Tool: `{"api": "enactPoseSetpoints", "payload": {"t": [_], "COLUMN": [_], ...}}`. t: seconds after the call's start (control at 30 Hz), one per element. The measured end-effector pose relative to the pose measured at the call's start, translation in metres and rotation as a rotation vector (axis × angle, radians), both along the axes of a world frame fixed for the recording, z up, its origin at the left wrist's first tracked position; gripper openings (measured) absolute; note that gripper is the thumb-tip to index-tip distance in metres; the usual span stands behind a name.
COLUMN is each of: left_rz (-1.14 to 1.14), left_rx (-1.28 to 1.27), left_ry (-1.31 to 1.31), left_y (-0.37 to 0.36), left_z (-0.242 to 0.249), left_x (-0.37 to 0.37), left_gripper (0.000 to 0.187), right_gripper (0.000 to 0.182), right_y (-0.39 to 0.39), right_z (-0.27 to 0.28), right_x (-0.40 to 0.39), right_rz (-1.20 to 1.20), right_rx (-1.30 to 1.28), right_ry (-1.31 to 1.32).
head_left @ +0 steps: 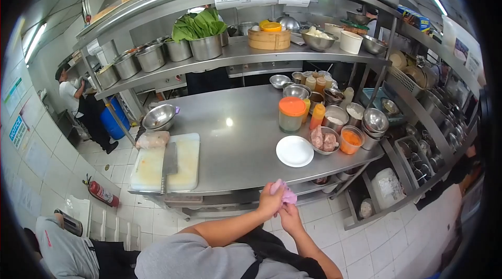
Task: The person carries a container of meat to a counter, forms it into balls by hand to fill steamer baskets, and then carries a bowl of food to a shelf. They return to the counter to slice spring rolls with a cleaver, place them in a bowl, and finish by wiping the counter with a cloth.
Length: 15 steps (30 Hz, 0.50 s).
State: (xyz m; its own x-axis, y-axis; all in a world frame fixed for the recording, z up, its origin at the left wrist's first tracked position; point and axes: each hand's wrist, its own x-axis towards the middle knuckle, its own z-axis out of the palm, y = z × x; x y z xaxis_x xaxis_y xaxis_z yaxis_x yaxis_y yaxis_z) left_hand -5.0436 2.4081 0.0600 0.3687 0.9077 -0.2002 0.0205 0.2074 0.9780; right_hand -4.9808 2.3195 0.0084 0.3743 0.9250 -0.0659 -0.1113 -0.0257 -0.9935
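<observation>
In front of my body, just off the near edge of the steel table, I hold a crumpled pink cloth [285, 193]; its folds hide its full shape. My left hand [270, 200] is wrapped round its left side. Right below, my right hand [290, 217] has its fingers closed on the lower end. Closest to my hands on the table is a white plate [295, 151]. Beside it are a metal bowl of raw meat pieces [324, 140] and a tub of orange food [351, 139].
A cleaver [170, 160] lies on a white cutting board [186, 169], with a bagged pale item [152, 140] behind. Sauce bottles [317, 116] and a jar with orange lid [292, 114] stand right. An overhead shelf [240, 51] carries pots. Two other people are at left.
</observation>
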Motion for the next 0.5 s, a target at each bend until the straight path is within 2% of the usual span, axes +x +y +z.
{"api": "enactPoseSetpoints", "payload": {"t": [0.03, 0.07, 0.1, 0.13, 0.23, 0.3, 0.33, 0.37, 0.4, 0.47, 0.5], "left_rz": [0.028, 0.026, 0.028, 0.028, -0.005, 0.059, 0.097, 0.092, 0.163, 0.060, 0.077], "left_rx": [0.142, 0.148, 0.203, 0.257, 0.156, 0.223, 0.285, 0.299, 0.274, 0.298, 0.291], "left_ry": [0.040, 0.038, 0.020, 0.002, -0.085, -0.059, -0.013, 0.010, -0.008, -0.035, -0.038], "left_y": [0.005, 0.010, 0.016, 0.021, 0.023, 0.035, 0.045, 0.047, 0.075, 0.120, 0.133], "left_z": [-0.005, -0.011, -0.014, -0.019, 0.010, -0.005, -0.014, 0.009, 0.009, 0.002, 0.009], "left_x": [0.003, 0.007, 0.011, 0.015, 0.017, 0.027, 0.027, 0.019, 0.010, -0.006, -0.017], "left_gripper": [0.024, 0.024, 0.025, 0.025, 0.027, 0.034, 0.041, 0.042, 0.042, 0.042, 0.042], "right_gripper": [0.030, 0.034, 0.045, 0.045, 0.048, 0.055, 0.055, 0.053, 0.052, 0.049, 0.046], "right_y": [0.001, 0.001, -0.001, 0.000, 0.002, 0.005, 0.005, 0.001, 0.006, -0.002, -0.002], "right_z": [0.004, 0.017, 0.030, 0.032, 0.036, 0.048, 0.057, 0.066, 0.076, 0.083, 0.083], "right_x": [-0.003, -0.004, -0.003, 0.000, 0.005, 0.006, 0.007, 0.012, 0.017, 0.028, 0.034], "right_rz": [-0.033, -0.066, -0.032, -0.037, -0.039, -0.019, 0.037, 0.086, 0.153, 0.247, 0.312], "right_rx": [0.095, 0.189, 0.173, 0.179, 0.198, 0.291, 0.276, 0.324, 0.350, 0.284, 0.236], "right_ry": [0.100, 0.201, 0.228, 0.223, 0.297, 0.268, 0.254, 0.339, 0.421, 0.399, 0.382]}}
